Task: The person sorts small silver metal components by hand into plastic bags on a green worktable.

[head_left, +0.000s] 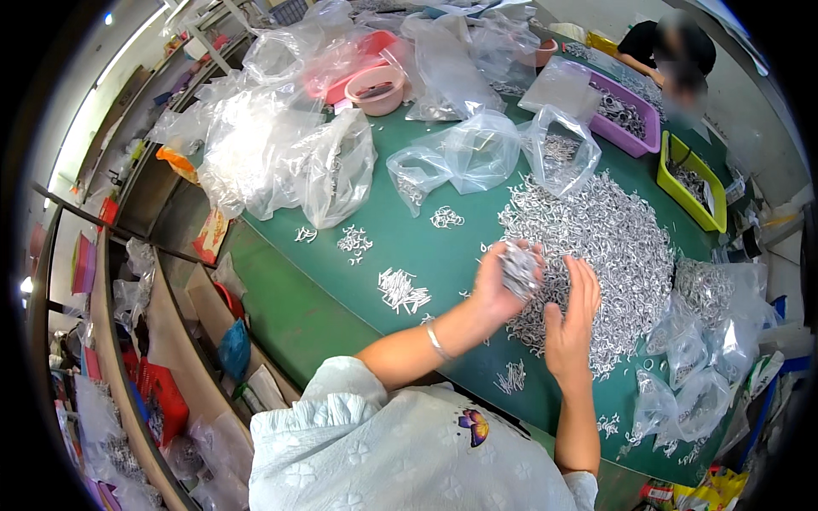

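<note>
The left hand [496, 288], near the middle of the frame, cups a clump of small metal pieces [519, 271], palm turned up and fingers curled round it; the clump is blurred, so single pieces cannot be told apart. Its longer axis seems to run roughly up and down the frame, leaning a little. Just to its right, the right hand [574, 317] is unclenched, fingers extended toward the top of the frame, thumb set apart, the palm side facing the clump; no piece shows in its grasp. A narrow gap separates the two hands, and through it shows the large pile of silvery pieces [618, 247] on the green table [460, 255]. That broad heap lies to the right of the left hand and spreads upward and rightward from both, somewhat longer up the frame than across. The right hand is nearer to the heap's middle and overlaps its lower left part; whether it touches pieces there cannot be told. The left hand, with a bangle [436, 339] at the wrist, sits by the heap's left edge. Further left lies a small group of straight pieces [402, 291], well apart from the heap, while a smaller group of slim pieces [511, 377] lies below the hands, and a clear bag [562, 162] stands at the heap's upper edge.
</note>
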A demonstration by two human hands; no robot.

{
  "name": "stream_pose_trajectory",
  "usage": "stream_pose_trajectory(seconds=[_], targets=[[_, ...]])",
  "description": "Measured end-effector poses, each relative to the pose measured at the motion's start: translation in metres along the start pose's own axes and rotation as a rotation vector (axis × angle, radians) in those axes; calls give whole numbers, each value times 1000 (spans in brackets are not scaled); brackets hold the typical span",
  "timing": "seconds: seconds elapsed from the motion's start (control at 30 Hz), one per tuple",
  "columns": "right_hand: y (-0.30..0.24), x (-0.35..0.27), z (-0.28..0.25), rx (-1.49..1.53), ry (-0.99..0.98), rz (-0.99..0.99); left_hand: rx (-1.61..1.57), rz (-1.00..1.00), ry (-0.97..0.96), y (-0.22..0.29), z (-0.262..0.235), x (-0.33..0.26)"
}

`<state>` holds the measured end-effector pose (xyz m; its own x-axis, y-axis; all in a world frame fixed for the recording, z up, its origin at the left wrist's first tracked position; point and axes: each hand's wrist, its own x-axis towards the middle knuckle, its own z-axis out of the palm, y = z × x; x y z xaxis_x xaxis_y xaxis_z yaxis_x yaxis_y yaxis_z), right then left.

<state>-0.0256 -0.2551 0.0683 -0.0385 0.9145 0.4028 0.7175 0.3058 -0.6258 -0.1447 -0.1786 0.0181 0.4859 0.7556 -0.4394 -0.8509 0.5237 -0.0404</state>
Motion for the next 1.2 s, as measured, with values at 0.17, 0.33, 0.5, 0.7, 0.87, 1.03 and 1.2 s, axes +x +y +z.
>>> stream_pose_trajectory(seconds=[0.17,0.33,0.5,0.7,0.87,1.03,1.2], targets=[[11,-19,-13,139,-15,131,14,374,18,136,13,-6],[14,-22,-15,189,-56,213,-2,703,181,291,-2,28],[17,-26,-18,178,-125,227,59,961,188,386,-18,45],[29,-35,-24,180,-99,264,181,1375,337,394,20,44],[42,-56,-33,117,-82,313,368,1274,645,390,19,32],[56,-71,-26,-159,-20,246,826,1320,526,284,24,19],[59,-73,-22,-262,38,284,1544,1157,-84,115,15,-11]])
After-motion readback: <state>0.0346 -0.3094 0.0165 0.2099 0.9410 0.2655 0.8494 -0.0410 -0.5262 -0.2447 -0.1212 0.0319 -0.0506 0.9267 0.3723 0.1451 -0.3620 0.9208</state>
